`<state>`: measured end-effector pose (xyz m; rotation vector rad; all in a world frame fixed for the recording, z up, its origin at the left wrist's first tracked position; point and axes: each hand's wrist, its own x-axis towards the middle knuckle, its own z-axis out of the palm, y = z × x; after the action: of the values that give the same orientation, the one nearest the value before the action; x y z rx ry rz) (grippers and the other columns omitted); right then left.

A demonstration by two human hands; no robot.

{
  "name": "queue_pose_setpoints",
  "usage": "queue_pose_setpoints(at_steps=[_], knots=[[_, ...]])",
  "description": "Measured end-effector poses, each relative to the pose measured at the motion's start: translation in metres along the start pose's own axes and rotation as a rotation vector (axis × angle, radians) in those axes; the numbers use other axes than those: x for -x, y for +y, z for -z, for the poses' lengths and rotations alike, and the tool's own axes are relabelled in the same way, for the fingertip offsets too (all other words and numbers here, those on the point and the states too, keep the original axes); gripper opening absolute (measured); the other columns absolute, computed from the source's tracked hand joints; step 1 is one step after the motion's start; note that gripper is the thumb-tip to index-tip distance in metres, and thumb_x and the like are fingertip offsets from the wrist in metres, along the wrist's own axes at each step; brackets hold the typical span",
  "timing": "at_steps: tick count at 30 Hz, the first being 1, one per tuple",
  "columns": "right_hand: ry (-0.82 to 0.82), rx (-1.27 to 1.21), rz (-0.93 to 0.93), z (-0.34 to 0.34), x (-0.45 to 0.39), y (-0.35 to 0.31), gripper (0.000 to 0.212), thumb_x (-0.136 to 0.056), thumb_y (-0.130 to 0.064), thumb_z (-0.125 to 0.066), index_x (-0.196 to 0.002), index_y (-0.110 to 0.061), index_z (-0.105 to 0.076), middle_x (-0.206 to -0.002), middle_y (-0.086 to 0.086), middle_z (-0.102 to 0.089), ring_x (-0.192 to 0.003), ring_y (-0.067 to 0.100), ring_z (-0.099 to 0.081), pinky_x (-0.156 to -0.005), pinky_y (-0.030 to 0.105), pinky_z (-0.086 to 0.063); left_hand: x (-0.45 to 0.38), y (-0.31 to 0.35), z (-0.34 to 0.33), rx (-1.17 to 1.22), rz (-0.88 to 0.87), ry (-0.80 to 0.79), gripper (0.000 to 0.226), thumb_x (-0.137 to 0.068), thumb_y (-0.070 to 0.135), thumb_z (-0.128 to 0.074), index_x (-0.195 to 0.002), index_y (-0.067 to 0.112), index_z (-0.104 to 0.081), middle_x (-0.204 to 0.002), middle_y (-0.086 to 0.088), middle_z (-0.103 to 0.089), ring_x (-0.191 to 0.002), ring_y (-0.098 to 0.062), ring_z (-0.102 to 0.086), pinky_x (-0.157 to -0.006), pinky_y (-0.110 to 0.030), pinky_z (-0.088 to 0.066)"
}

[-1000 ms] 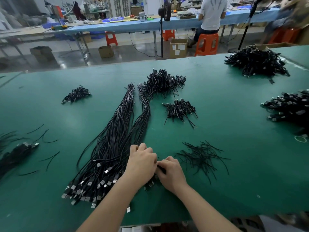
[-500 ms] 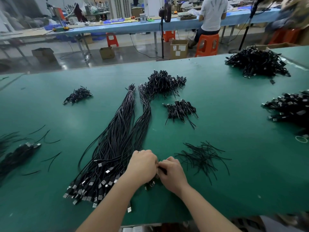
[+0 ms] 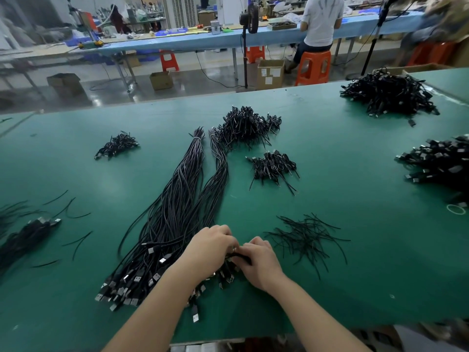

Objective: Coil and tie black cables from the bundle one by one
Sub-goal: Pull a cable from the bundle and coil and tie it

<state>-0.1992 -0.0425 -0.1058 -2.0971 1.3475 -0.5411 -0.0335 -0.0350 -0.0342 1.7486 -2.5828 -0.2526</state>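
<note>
Left hand and right hand met knuckle to knuckle over plug end of long cable bundle on green bench. Both hands curled, pinching small black cable between them. Loose tie wires lay just right of right hand. Tied coils sat farther back, right of bundle.

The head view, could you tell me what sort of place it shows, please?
Probably a cable assembly workshop. Long green table carries a cable bundle and heaps of coiled cables; both hands work one cable; behind, another worker sits at a blue bench.
</note>
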Motion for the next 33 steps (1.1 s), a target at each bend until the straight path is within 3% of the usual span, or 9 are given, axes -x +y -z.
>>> queue_pose_setpoints(at_steps=[5,8,10,15,19,22,25,30,33], knots=[[-0.203,-0.069,-0.121,0.020,-0.005,-0.011,0.022,-0.095,-0.049,-0.060,-0.112,-0.041,-0.072,-0.091,-0.005,-0.041,-0.100,0.019,-0.039,-0.087,0.027,-0.034,-0.001,0.000,0.005,-0.062,-0.120,0.080,0.022,-0.099,0.024,-0.058,-0.112,0.034,-0.073,-0.119,0.012,-0.059,-0.111,-0.017,-0.049,-0.090,-0.028,-0.036],[-0.371,-0.226,-0.125,0.048,-0.009,-0.017,0.024,-0.096,-0.039,-0.062,-0.076,-0.051,-0.068,-0.062,-0.016,-0.053,-0.059,0.001,-0.042,-0.058,0.020,-0.036,0.000,0.005,0.011,-0.072,-0.188,0.164,0.014,-0.092,0.020,-0.069,-0.099,0.027,-0.078,-0.108,0.011,-0.067,-0.101,-0.021,-0.055,-0.086,-0.035,-0.047],[-0.435,-0.173,-0.110,0.064,-0.013,-0.022,0.024,-0.096,-0.034,-0.063,-0.074,-0.043,-0.068,-0.051,-0.016,-0.050,-0.047,0.002,-0.036,-0.053,0.020,-0.032,0.002,0.006,0.014,-0.058,-0.214,0.258,0.010,-0.080,0.017,-0.082,-0.085,0.025,-0.078,-0.094,0.012,-0.069,-0.087,-0.020,-0.059,-0.074,-0.036,-0.053],[-0.473,0.060,-0.060,0.089,-0.028,-0.039,0.023,-0.095,-0.033,-0.064,-0.077,-0.019,-0.065,-0.060,-0.003,-0.047,-0.055,0.018,-0.038,-0.055,0.030,-0.034,0.003,0.009,0.025,-0.164,-0.243,0.369,0.016,-0.073,0.018,-0.085,-0.074,0.023,-0.070,-0.080,0.012,-0.065,-0.079,-0.019,-0.057,-0.067,-0.033,-0.051],[-0.384,0.130,-0.099,0.094,-0.032,-0.059,0.026,-0.100,-0.031,-0.053,-0.097,-0.009,-0.067,-0.080,0.006,-0.067,-0.065,0.021,-0.050,-0.062,0.037,-0.046,0.002,0.009,0.036,-0.212,-0.187,0.503,0.017,-0.071,0.008,-0.078,-0.071,0.018,-0.065,-0.074,0.005,-0.061,-0.074,-0.023,-0.056,-0.062,-0.036,-0.049],[-0.362,-0.469,-0.346,0.092,-0.028,-0.070,0.030,-0.102,-0.019,-0.040,-0.108,-0.004,-0.065,-0.095,0.012,-0.074,-0.061,0.017,-0.056,-0.067,0.036,-0.054,0.003,0.011,0.042,-0.215,-0.129,0.609,0.017,-0.070,0.003,-0.074,-0.070,0.015,-0.062,-0.075,0.000,-0.060,-0.073,-0.026,-0.056,-0.061,-0.037,-0.048],[-0.412,-1.162,-0.550,0.098,-0.023,-0.070,0.041,-0.107,-0.031,-0.033,-0.109,-0.006,-0.065,-0.094,0.011,-0.072,-0.066,0.020,-0.064,-0.068,0.032,-0.057,0.006,0.012,0.045,-0.209,-0.140,0.702,0.018,-0.070,-0.001,-0.073,-0.072,0.013,-0.062,-0.080,-0.001,-0.063,-0.073,-0.025,-0.056,-0.063,-0.035,-0.049],[-0.441,-1.459,-0.612,0.103,-0.012,-0.066,0.029,-0.100,-0.033,-0.056,-0.095,-0.009,-0.072,-0.100,0.009,-0.071,-0.074,0.023,-0.065,-0.072,0.036,-0.055,0.011,0.022,0.048,-0.130,-0.177,0.854,0.014,-0.078,-0.005,-0.071,-0.076,0.009,-0.066,-0.085,-0.004,-0.065,-0.072,-0.024,-0.056,-0.064,-0.036,-0.051],[-0.339,-1.533,-0.533,0.099,-0.007,-0.065,0.028,-0.093,-0.022,-0.063,-0.116,-0.006,-0.069,-0.101,0.008,-0.070,-0.073,0.019,-0.062,-0.074,0.035,-0.054,0.014,0.030,0.049,0.092,-0.058,0.891,0.009,-0.087,0.003,-0.070,-0.078,0.007,-0.068,-0.083,-0.001,-0.064,-0.074,-0.019,-0.059,-0.064,-0.031,-0.052]])
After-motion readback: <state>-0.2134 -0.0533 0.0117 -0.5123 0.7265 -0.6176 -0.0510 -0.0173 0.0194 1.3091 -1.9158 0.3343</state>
